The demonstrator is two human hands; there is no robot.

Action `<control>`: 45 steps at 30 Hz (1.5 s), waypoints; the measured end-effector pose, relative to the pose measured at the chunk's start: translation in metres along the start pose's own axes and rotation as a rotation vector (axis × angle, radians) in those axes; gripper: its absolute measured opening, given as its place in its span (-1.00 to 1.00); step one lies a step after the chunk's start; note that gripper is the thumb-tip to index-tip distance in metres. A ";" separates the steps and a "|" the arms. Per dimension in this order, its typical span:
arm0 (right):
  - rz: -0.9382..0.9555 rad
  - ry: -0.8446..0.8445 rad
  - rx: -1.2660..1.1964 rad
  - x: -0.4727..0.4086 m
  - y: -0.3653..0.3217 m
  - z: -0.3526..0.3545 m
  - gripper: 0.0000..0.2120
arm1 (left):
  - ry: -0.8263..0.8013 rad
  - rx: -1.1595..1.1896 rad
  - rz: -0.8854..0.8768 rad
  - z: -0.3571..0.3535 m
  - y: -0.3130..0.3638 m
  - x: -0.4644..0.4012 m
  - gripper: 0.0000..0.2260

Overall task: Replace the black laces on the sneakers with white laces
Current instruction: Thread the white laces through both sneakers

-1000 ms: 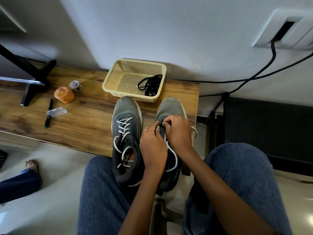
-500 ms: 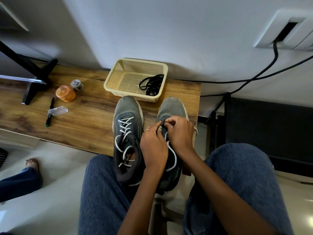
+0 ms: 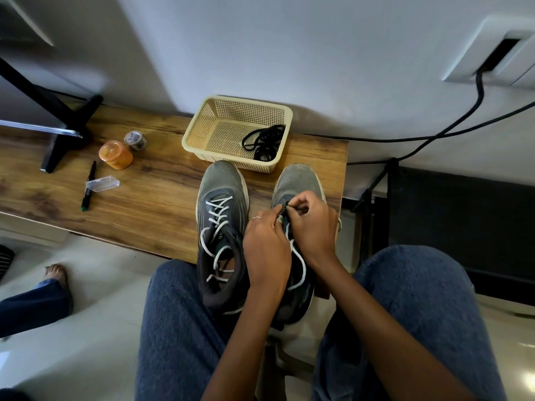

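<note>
While your fingertips (image 3: 282, 208) pinch the white lace (image 3: 301, 266), the right sneaker (image 3: 301, 180) sits under both hands.
Your left hand (image 3: 267, 250) and right hand (image 3: 314, 227) grip lace at the upper eyelets; the left sneaker (image 3: 221, 227), laced white, stands beside it on the table (image 3: 162, 204), and black laces (image 3: 265, 141) lie in the basket (image 3: 199, 125).

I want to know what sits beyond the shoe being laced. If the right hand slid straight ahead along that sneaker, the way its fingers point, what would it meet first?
Likely the right sneaker's grey toe, directly ahead of the right hand. Past that stands the cream basket holding the black laces, though the basket's near corner may sit slightly left of that line.
</note>
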State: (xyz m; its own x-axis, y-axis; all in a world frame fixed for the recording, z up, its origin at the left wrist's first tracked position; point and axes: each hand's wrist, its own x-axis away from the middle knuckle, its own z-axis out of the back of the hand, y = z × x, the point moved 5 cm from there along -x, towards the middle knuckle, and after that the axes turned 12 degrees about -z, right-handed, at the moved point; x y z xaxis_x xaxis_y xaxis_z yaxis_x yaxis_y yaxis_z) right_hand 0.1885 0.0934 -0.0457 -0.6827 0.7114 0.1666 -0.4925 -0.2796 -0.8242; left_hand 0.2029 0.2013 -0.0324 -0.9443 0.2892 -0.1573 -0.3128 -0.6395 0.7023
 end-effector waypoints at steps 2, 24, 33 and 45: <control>-0.008 0.007 -0.011 -0.001 0.000 0.000 -0.85 | -0.003 0.000 0.005 0.000 0.000 0.000 -0.72; -0.056 -0.009 -0.255 -0.003 0.005 -0.005 -0.59 | -0.052 0.038 0.012 -0.002 -0.004 -0.006 -0.71; -0.216 -0.048 -0.403 -0.004 0.010 -0.003 -0.65 | -0.076 0.008 0.019 -0.003 -0.005 -0.007 -0.71; -0.177 -0.120 -0.492 -0.004 0.013 -0.008 -0.63 | -0.152 0.124 0.199 0.008 -0.013 -0.032 -0.75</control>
State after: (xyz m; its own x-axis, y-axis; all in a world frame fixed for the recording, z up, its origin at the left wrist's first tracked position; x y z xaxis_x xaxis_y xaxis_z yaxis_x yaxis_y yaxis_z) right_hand 0.1889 0.0919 -0.0617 -0.6833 0.6337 0.3627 -0.3139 0.1936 -0.9295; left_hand 0.2379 0.2065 -0.0312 -0.9567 0.2763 0.0918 -0.0989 -0.6048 0.7902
